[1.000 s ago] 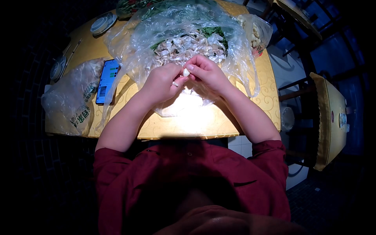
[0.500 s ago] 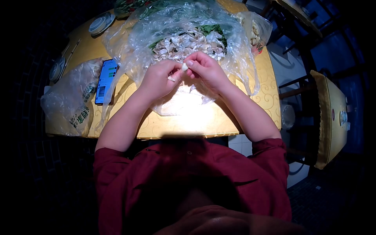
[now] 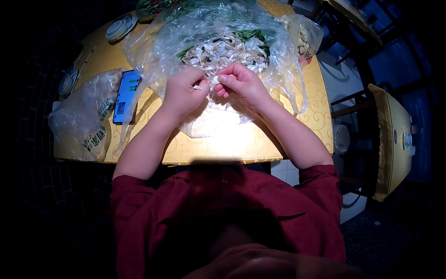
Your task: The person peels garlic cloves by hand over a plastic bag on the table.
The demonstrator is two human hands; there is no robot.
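Head view, garlic clove (image 3: 215,81) (pale) between both hands (image 3: 186,89)

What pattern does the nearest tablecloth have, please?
The tablecloth has yellow scrollwork, clearest in the head view.

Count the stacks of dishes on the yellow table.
2. One dish stack sits near the far left part of the table; the second stack is nearer, at the left edge, just beyond a plastic bag. Others may be hidden by the bags.
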